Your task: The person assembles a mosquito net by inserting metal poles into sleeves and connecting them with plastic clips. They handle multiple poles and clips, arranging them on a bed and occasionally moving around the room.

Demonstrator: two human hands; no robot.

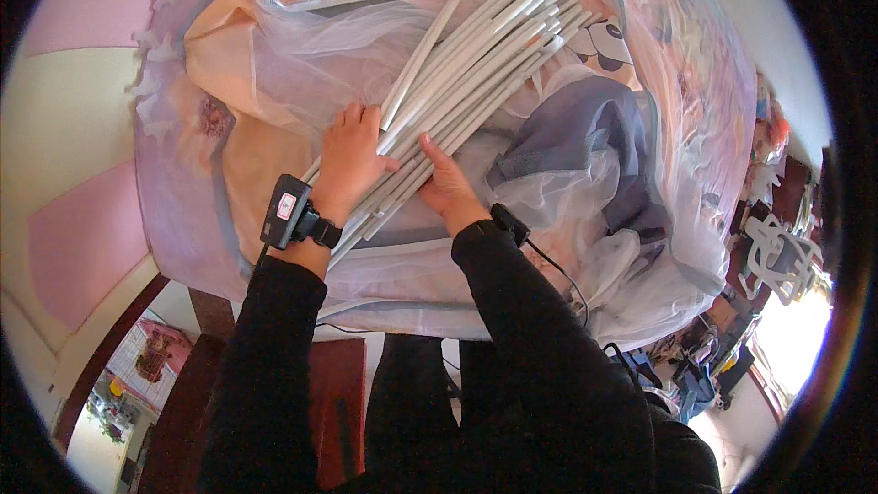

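A thick bundle of slim white poles [480, 64] lies slantwise from the upper right to the lower left over a heap of sheer netting. My left hand [350, 160] is curled over the bundle's left side, its fingers around the poles. From the right, my right hand [445, 181] clasps the same bundle, thumb on top and the other fingers mostly hidden beneath. One pole [434, 41] sits slightly apart from the others along the left edge. Beside my right hand, grey mesh cloth [585, 133] and white tulle [558, 192] are bunched up.
Peach fabric [265, 165] spreads to the left of the bundle. Beyond it stands a pink and cream panel [82, 119]. On the far right, white hangers [782, 256] hang near a bright window. A dark red surface [338, 393] is below, near my legs.
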